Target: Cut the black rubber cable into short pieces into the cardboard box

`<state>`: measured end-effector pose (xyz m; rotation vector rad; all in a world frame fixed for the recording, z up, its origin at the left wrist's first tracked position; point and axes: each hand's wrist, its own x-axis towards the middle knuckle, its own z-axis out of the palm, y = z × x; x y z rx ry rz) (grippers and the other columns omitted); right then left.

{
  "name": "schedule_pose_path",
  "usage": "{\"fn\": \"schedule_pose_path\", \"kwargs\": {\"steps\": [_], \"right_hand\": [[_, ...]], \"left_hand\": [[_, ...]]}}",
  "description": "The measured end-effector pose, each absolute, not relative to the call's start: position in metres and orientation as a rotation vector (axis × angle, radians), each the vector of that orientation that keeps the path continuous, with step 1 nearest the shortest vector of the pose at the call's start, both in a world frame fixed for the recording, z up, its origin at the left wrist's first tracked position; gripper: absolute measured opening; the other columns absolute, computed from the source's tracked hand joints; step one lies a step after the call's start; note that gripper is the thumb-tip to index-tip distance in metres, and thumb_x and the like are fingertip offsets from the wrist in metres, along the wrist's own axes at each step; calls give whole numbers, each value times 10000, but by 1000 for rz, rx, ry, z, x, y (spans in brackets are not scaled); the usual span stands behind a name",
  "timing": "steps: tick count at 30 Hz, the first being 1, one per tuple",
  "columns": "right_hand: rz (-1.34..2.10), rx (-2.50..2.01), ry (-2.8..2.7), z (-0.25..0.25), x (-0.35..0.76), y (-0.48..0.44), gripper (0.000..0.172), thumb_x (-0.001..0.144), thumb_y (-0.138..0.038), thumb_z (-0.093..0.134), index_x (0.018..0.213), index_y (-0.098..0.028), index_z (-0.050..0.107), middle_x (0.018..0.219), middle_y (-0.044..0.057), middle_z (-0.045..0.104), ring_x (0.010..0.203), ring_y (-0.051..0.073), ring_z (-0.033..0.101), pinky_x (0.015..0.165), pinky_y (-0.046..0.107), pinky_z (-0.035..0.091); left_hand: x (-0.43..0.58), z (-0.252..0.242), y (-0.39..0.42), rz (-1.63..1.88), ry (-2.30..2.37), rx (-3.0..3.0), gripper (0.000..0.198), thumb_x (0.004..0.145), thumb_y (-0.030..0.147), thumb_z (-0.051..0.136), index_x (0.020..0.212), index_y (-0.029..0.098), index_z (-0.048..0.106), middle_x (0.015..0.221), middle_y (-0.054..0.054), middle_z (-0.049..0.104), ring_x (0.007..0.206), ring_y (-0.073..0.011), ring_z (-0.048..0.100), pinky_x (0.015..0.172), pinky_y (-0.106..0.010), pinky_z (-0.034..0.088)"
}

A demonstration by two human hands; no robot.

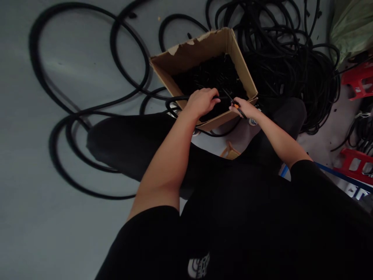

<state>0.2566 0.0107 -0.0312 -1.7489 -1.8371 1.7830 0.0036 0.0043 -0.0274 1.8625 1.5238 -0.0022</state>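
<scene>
Grey floor (37,233) lies under loose loops of black rubber cable (147,68), beside a cardboard box (198,48) filled with short black pieces (206,76). A left hand (201,103) curls shut around the cable at the box's near edge; a right hand (244,109) pinches orange-handled cutters (235,104) just beside it. A dense coil (294,74) and red stool (357,79) sit farther right. The cable looks light, soft and springy, likely best held close to the blades.

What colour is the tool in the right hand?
The tool is black and orange; the head view shows it best.
</scene>
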Motion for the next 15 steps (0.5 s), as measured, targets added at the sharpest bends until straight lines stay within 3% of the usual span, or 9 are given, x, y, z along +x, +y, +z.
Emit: {"fn": "schedule_pose_path", "kwargs": {"steps": [6,15], "right_hand": [[1840,-1750,-1728,-35,258,5,559,1072,-572,996,1048,-278,520,699,-104,499,520,112,510,459,224,361],[2016,-1585,-1517,-69,251,0,420,1136,-446,906,1263,-288,539,925,-62,610,740,143,698,613,208,582]], "left_hand": [[3,-22,6,107,1632,1785,601,1219,475,603,1760,221,663,1640,-256,777,1636,-476,654,1402,-612,511],[11,-20,2,117,1668,1731,590,1250,409,476,1775,223,674,1665,-226,793,1591,-435,716,1340,-550,562]]}}
